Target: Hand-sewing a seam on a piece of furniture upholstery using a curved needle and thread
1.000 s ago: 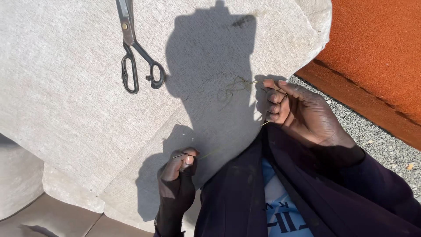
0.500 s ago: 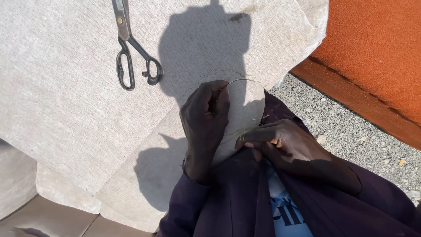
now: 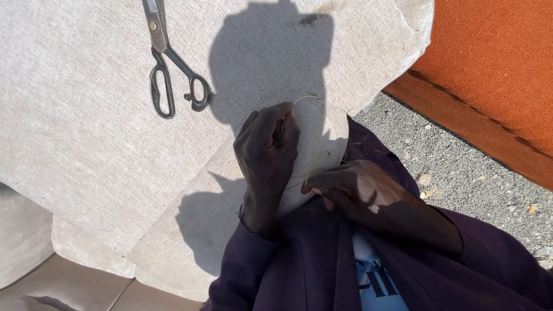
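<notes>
My left hand (image 3: 266, 151) is raised over a beige upholstered cushion (image 3: 86, 115), its fingers pinched on a curved needle (image 3: 304, 99) whose thin arc shows above the fingertips. My right hand (image 3: 357, 187) sits lower and to the right, close to my dark purple jacket, fingers pinched on a thin pale thread (image 3: 311, 164) that runs up toward the left hand. Both hands are close together above the cushion's edge.
Large dark metal scissors (image 3: 170, 63) lie shut on the cushion at the upper left. Grey gravel ground (image 3: 461, 173) lies to the right, bordered by an orange-red wall (image 3: 495, 75). A tan cushion surface (image 3: 69, 288) shows at the bottom left.
A second ago the hands were spread apart with the thread stretched between them. The left hand rose toward the middle and the right hand came down beside it.
</notes>
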